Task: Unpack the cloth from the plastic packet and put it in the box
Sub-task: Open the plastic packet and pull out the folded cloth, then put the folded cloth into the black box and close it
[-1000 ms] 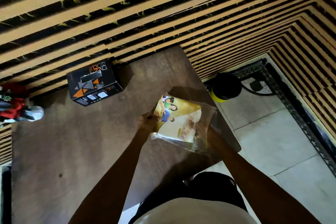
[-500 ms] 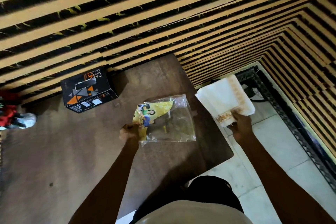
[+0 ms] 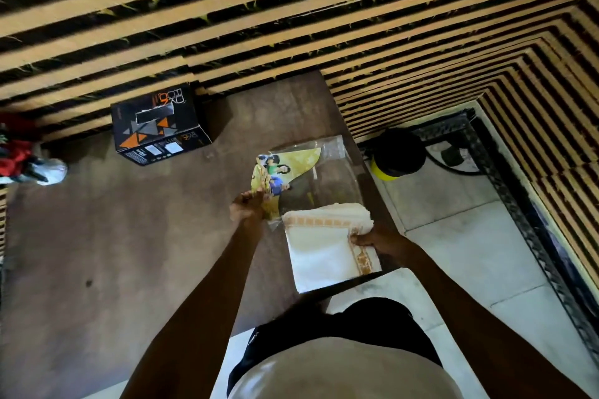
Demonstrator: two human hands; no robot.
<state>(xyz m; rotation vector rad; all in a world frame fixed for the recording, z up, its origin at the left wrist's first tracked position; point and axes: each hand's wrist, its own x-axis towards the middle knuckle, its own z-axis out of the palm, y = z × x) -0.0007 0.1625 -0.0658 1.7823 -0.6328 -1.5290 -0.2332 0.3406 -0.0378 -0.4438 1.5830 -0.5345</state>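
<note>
A folded white cloth (image 3: 321, 249) with an orange patterned border is out of the packet, held over the table's near right corner by my right hand (image 3: 376, 241), which pinches its right edge. My left hand (image 3: 248, 209) grips the near left corner of the clear plastic packet (image 3: 327, 172). A yellow printed card (image 3: 285, 168) is still inside the packet, which lies flat on the brown table (image 3: 129, 253). The black box (image 3: 155, 126) with orange triangles stands closed at the back of the table, to the left of both hands.
A slatted wood wall runs behind the table. A black and yellow round object (image 3: 397, 155) with a cable sits on the tiled floor at the right. Red and white items (image 3: 26, 159) lie at the table's far left edge.
My right hand pulled the cloth out of the packet, swung it out right over the floor, then brought it back to the table's near corner. The left hand kept hold of the packet.
</note>
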